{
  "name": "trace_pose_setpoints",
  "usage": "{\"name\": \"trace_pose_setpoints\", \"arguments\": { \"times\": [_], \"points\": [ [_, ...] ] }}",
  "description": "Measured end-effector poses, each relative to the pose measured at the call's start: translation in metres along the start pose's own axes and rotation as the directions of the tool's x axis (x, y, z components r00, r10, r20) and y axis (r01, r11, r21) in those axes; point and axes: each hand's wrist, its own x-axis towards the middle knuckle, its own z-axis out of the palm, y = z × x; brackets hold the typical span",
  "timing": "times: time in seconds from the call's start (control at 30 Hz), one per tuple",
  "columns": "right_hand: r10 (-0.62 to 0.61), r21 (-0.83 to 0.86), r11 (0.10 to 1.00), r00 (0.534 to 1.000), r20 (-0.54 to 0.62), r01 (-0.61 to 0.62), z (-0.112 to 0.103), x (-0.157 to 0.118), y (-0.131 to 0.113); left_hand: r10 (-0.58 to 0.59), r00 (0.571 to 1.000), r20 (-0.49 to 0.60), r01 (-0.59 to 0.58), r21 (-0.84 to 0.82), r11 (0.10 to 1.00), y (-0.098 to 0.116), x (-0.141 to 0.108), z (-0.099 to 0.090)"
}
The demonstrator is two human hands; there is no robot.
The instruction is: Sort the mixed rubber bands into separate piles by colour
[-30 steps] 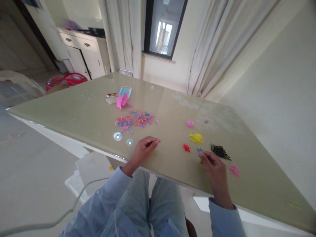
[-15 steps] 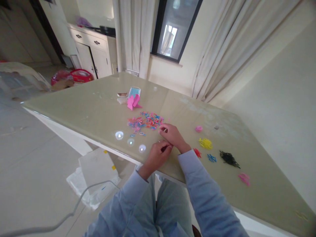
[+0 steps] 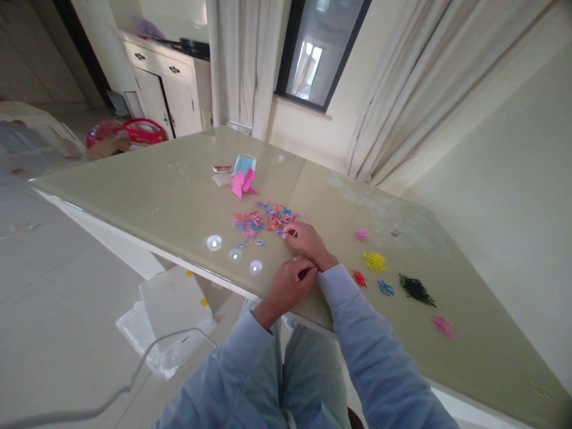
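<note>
Occupying the near edge of the bench (image 3: 134, 205), the left hand (image 3: 288, 284) is curled; its contents cannot be told. Rightward lie a red heap (image 3: 359, 278) and a yellow heap (image 3: 374, 261), apparently parted to keep colours distinct. The right hand (image 3: 307, 240) is bent beside the mixed pile (image 3: 270, 220), a posture suited to small pieces; whether it grips one is unclear.
</note>
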Motion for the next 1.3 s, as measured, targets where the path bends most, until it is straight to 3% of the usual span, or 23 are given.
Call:
{"name": "trace_pose_setpoints", "arguments": {
  "times": [0.53, 0.77, 0.87, 0.93, 0.97, 1.07, 1.13, 1.2, 1.3],
  "points": [
    [-0.102, -0.023, 0.994, 0.994, 0.028, 0.102, 0.002, 0.010, -0.002, -0.022, 1.000, -0.008, 0.022, 0.004, 1.000, 0.001, 0.000, -0.002],
    [-0.074, 0.072, 0.994, 0.990, -0.118, 0.082, 0.003, 0.006, 0.000, -0.019, 1.000, -0.002, 0.019, -0.007, 1.000, 0.003, 0.001, -0.003],
    [0.059, 0.248, 0.969, 0.970, -0.237, 0.001, -0.001, 0.002, 0.001, -0.026, 1.000, -0.009, 0.026, 0.008, 1.000, 0.002, 0.000, -0.002],
    [0.215, 0.460, 0.885, 0.938, -0.271, -0.070, -0.006, -0.005, 0.000, -0.044, 0.999, -0.012, 0.044, 0.013, 0.999, 0.002, 0.000, -0.002],
    [0.304, 0.592, 0.800, 0.918, -0.256, -0.100, -0.011, -0.010, -0.001, -0.052, 0.999, -0.011, 0.052, 0.010, 0.999, 0.002, 0.000, -0.002],
    [0.478, 0.911, 0.400, 0.871, -0.111, -0.103, -0.028, -0.033, -0.006, -0.053, 0.998, -0.013, 0.053, -0.005, 0.999, 0.002, -0.001, -0.002],
    [0.498, 0.986, 0.155, 0.867, -0.020, -0.066, -0.041, -0.052, -0.012, -0.041, 0.999, -0.013, 0.041, -0.002, 0.999, 0.002, -0.001, -0.003],
    [0.495, 0.999, 0.036, 0.869, 0.018, -0.041, -0.054, -0.072, -0.018, -0.039, 0.999, -0.008, 0.039, 0.000, 0.999, 0.001, -0.002, -0.004],
    [0.511, 1.000, -0.021, 0.860, 0.005, 0.006, -0.072, -0.103, -0.028, -0.053, 0.999, 0.006, 0.053, -0.005, 0.999, 0.000, -0.002, -0.005]
  ]
}}
